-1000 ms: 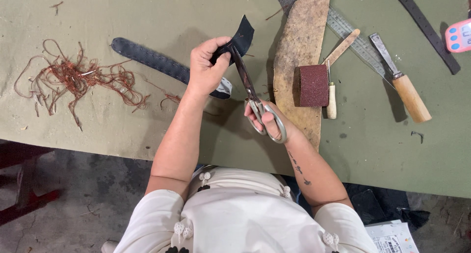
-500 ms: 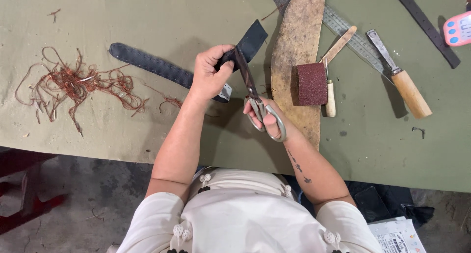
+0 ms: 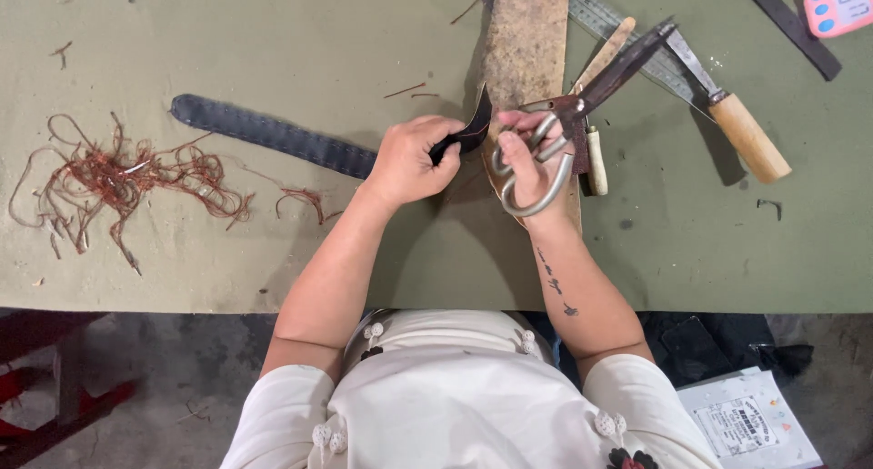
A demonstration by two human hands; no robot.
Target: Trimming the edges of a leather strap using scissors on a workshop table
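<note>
The left hand (image 3: 409, 160) now presses the dark stitched leather strap (image 3: 273, 134) down onto the table (image 3: 182, 33), gripping its cut end. The right hand (image 3: 532, 164) grasps the scissors (image 3: 582, 96), swung away, blades closed, pointing toward the wooden-handled knife (image 3: 737, 128); cutting appears paused.

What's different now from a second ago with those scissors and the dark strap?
The right hand swung the scissors off the strap's end, blades now pointing up and right. The left hand lowered the dark strap toward the table. Both grips stayed; the reddish trimmings and wooden-handled knife lie as before.
</note>
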